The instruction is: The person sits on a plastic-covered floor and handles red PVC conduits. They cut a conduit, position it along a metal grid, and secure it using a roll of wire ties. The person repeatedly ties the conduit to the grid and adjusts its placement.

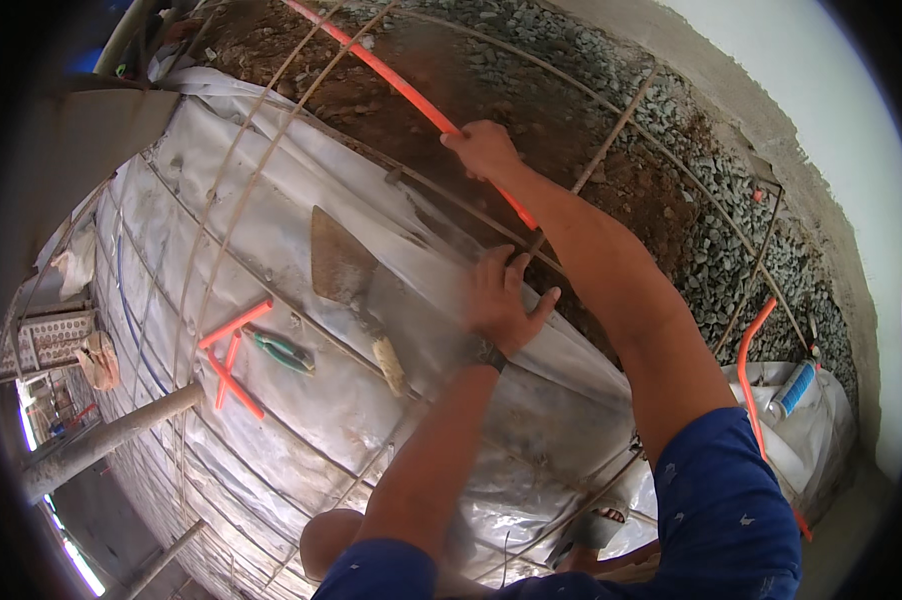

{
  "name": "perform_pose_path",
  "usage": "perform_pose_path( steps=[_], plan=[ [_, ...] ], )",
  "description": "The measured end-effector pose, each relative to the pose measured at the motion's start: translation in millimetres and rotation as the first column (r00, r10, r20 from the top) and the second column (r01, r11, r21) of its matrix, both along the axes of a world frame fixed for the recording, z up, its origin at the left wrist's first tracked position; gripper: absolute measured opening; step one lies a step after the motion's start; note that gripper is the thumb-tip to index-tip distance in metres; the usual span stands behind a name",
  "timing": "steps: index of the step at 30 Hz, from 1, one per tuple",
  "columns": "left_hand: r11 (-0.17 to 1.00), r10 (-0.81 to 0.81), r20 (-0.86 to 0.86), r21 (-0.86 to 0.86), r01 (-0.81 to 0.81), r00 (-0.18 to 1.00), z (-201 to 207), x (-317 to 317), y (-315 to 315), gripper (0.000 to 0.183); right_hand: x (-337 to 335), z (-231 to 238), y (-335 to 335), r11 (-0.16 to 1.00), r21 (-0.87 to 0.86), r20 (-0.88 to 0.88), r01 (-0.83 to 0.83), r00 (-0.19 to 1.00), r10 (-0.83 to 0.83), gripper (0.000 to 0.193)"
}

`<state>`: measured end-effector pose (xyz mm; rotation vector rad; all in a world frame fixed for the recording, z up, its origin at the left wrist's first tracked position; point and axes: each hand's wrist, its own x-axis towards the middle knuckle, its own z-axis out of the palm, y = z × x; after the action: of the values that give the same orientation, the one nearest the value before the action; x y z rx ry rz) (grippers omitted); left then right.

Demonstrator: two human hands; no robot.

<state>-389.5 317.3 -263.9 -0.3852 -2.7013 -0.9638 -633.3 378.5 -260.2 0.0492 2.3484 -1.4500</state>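
My right hand (486, 152) is wrapped round a long orange pipe (396, 82). The pipe slants from the top edge down over a bed of soil, and its lower end shows just past my right forearm. My left hand (506, 305), with a dark band at its wrist, is spread over the white plastic sheet, close to a rebar rod (451, 197). It holds nothing, and its fingers are a little blurred. Left of it on the sheet lie a pointed trowel (343, 262), green-handled pliers (281, 352) and several short orange pipe pieces (233, 325).
Crossing rebar rods (241, 262) run over the plastic sheet (281, 180). Grey gravel (711, 250) borders a pale wall (821, 90) at right. A bent orange pipe (746, 370) and a blue-and-white tube (795, 390) lie there. Round poles (111, 440) stand at left.
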Motion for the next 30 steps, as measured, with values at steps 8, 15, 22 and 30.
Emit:
perform_pose_path(
  steps=[8, 15, 22, 30],
  plan=[
    [0.992, 0.021, 0.236, -0.122, 0.009, 0.971, 15.9, 2.0, -3.3, 0.071, 7.0, -26.8, -3.1, 0.991, 0.131, -0.278, 0.001, 0.96, 0.036, 0.05],
    [0.994, 0.003, 0.257, -0.108, 0.025, 0.966, 18.7, 2.8, 0.5, 0.072, 14.6, -26.6, 13.5, 0.98, 0.2, -0.305, 0.013, 0.951, 0.05, 0.05],
    [0.995, -0.007, 0.227, -0.091, 0.028, 0.974, 15.8, 3.7, 0.1, 0.071, 40.6, -25.3, 41.2, 0.951, 0.308, -0.175, -0.016, 0.982, 0.073, 0.046],
    [0.994, 0.023, 0.131, -0.11, -0.009, 0.991, 19.2, 4.1, 3.5, 0.073, 58.9, -33.2, 46.3, 0.942, 0.336, -0.262, -0.025, 0.958, 0.119, 0.047]
  ],
)
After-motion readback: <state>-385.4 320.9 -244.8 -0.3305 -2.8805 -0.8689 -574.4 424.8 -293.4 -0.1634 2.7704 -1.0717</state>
